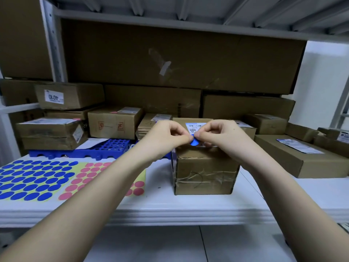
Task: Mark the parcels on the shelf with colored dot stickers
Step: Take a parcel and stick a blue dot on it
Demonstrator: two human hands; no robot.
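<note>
Blue and curled, a dot sticker [194, 142] sits pinched between the fingertips of the left hand [166, 136] and the right hand [220, 135], both grasping it just above the top front edge of a taped cardboard parcel [204, 173] at the frame's centre. At 9 o'clock from that parcel, a sheet of blue dots [32, 179] and a sheet of pink dots [90, 176] lie flat on the white shelf [170, 208]. More boxes crowd toward 12 o'clock.
</note>
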